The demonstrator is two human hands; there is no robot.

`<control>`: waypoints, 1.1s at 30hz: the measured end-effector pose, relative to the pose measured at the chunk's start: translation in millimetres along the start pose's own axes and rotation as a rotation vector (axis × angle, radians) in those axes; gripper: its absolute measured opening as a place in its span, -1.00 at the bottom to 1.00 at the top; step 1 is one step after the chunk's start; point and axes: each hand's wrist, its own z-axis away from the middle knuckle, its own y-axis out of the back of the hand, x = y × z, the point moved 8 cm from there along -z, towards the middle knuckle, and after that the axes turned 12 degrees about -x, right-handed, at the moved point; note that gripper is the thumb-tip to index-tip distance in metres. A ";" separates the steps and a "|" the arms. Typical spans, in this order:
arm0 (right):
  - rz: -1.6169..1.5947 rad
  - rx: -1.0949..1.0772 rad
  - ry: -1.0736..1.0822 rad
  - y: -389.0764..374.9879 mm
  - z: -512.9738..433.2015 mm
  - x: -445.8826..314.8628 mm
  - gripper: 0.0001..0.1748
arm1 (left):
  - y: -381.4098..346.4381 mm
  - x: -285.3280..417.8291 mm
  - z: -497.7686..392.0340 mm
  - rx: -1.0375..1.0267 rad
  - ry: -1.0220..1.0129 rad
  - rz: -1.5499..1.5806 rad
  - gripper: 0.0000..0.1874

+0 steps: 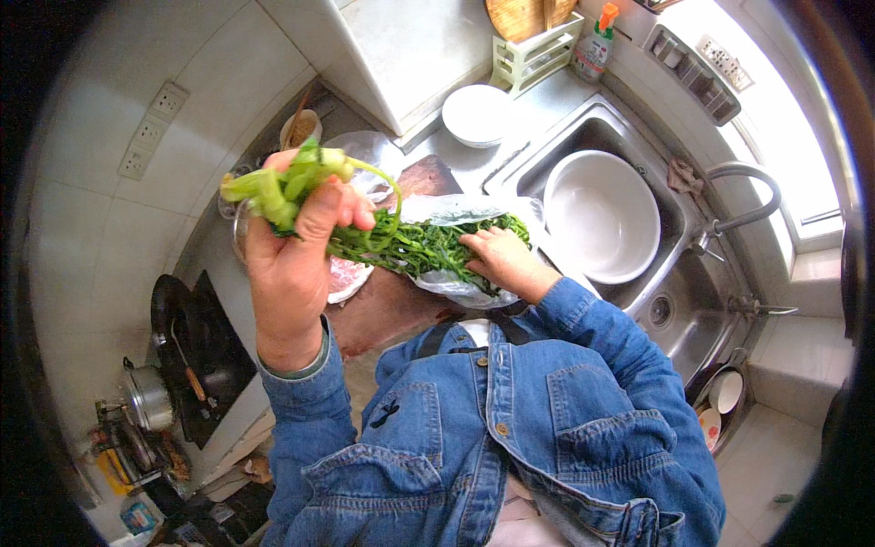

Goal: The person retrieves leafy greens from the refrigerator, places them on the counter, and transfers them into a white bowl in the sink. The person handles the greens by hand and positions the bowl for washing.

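My left hand (294, 273) is raised, its fingers closed around the pale green stalk ends of a bunch of leafy greens (273, 195). The dark leaves (437, 249) trail right into an open clear plastic bag (454, 208). My right hand (502, 260) lies low over the leaves at the bag, fingers curled into them; their tips are partly hidden. Beneath is a reddish-brown cutting board (389, 308). A piece of raw meat (345, 277) on white wrapping lies on the board, partly covered by my left hand and the greens.
A large white basin (605, 219) sits in the steel sink (595, 113) at right, near the curved faucet (759, 174). A white bowl (476, 116) stands behind the bag. At left are a black wok (167, 308) and a metal pot (150, 400). A small bowl (304, 126) stands behind my left hand.
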 end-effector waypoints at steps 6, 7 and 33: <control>-0.012 -0.181 -0.056 12.8 11.8 14.4 -0.86 | 13.9 -1.9 9.8 0.002 0.055 -0.099 -0.80; -0.046 -0.171 -0.053 21.4 16.7 17.4 -0.84 | 16.3 -2.8 12.7 0.022 0.053 -0.086 -0.79; -0.397 -0.028 -0.192 63.3 18.4 34.0 -0.60 | -12.6 -41.3 7.7 -0.159 0.139 0.017 -0.78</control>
